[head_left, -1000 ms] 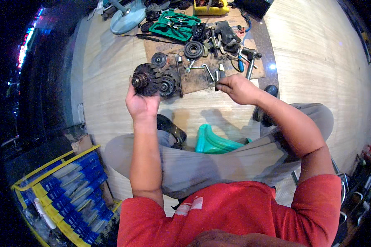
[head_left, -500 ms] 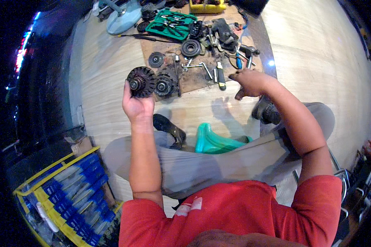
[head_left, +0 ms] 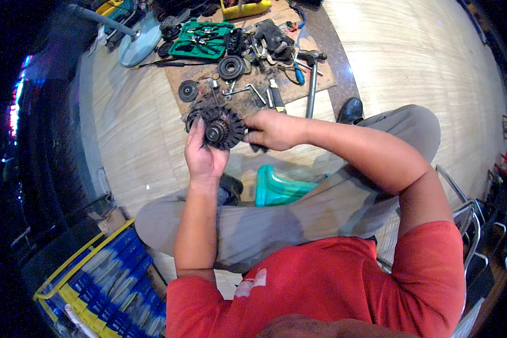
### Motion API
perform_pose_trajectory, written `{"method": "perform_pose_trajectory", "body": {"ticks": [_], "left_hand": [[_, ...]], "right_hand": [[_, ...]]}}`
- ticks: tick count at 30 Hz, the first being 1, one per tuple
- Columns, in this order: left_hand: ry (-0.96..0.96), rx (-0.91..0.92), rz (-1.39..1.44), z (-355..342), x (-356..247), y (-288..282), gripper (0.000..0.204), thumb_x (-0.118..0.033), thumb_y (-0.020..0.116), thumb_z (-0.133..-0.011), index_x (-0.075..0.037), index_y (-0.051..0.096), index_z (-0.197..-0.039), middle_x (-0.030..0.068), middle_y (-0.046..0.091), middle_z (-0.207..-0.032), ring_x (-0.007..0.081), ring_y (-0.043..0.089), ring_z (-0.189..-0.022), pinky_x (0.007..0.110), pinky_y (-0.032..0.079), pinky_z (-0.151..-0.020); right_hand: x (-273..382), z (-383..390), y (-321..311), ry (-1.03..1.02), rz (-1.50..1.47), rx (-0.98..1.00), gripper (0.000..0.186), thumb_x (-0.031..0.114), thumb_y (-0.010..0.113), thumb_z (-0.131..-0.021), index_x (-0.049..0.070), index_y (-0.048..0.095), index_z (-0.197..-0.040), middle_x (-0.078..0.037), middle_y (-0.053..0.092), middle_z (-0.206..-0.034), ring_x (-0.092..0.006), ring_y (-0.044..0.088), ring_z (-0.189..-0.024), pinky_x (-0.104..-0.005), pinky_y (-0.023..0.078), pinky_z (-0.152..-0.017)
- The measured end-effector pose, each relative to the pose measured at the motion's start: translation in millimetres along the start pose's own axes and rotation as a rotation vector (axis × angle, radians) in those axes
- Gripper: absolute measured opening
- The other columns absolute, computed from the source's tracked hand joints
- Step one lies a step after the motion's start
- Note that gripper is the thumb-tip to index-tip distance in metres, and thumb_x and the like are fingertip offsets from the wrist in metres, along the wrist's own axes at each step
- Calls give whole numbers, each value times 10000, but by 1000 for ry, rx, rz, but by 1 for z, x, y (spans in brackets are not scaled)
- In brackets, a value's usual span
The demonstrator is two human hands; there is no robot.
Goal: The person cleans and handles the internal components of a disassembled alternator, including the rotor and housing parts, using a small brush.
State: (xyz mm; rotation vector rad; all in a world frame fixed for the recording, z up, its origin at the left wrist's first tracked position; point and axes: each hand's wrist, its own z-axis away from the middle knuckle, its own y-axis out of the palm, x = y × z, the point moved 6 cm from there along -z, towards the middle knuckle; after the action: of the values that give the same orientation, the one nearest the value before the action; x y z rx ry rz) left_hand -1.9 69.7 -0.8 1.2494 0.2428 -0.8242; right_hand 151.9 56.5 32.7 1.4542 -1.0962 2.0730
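My left hand holds a dark, greasy finned rotor from below, its thumb and fingers around the near left side. A round stepped hub with a short shaft stands out from the rotor's middle, facing me. My right hand meets the rotor's right rim, with its fingers bent and closed there; some fingertips are hidden. Behind the rotor, a second dark round part lies on the stained cardboard, mostly covered. A flat black disc and a grooved pulley lie farther off.
Beyond my hands lie a utility knife, a hammer, blue-handled pliers, a bent crank wrench and a green tool case. A green plastic stool stands between my legs. Blue and yellow bins are at the lower left.
My right hand has moved left from over the tools to the rotor's rim, and its fingers have closed. My left hand has brought the rotor right and slightly nearer. The whole view has shifted.
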Motion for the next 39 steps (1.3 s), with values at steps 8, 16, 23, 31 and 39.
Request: {"method": "perform_pose_trajectory", "body": {"ticks": [8,16,23,31,39], "left_hand": [[1,30,-60,-1,-12,0,373,-205,419,-978,41,505,-1245,184,567,-1253,330,544,-1160,482,391,-1041],[128,-257,-84,-10,-21,-24,355,-178,388,-991,71,498,-1220,204,582,-1205,328,571,-1112,478,420,-1017],[239,-412,148,-13,-61,-42,378,-243,357,-1007,39,529,-1188,170,581,-1225,328,553,-1142,494,396,-1038],[333,-265,233,-6,-96,-26,358,-212,393,-966,24,545,-1188,179,599,-1199,339,581,-1102,494,454,-991],[402,-170,40,-7,-88,-29,347,-237,401,-987,26,549,-1158,168,613,-1155,324,590,-1073,486,446,-986]], "right_hand": [[-8,-4,-64,44,339,-195,237,200,536,-914,17,636,-1026,-241,631,-896,-418,603,-837,-478,474,-733],[27,15,-70,-108,416,-280,235,259,529,-910,46,629,-899,-225,632,-804,-430,611,-787,-511,494,-707],[13,28,-26,-23,418,-26,172,192,545,-911,37,619,-906,-208,620,-787,-411,595,-746,-481,468,-660],[-48,17,-47,131,433,-190,218,224,544,-924,26,636,-914,-218,620,-781,-415,600,-760,-475,467,-664],[-81,21,-42,225,573,110,460,286,676,-815,9,557,-1163,-234,607,-1051,-401,589,-972,-462,469,-820]]}}
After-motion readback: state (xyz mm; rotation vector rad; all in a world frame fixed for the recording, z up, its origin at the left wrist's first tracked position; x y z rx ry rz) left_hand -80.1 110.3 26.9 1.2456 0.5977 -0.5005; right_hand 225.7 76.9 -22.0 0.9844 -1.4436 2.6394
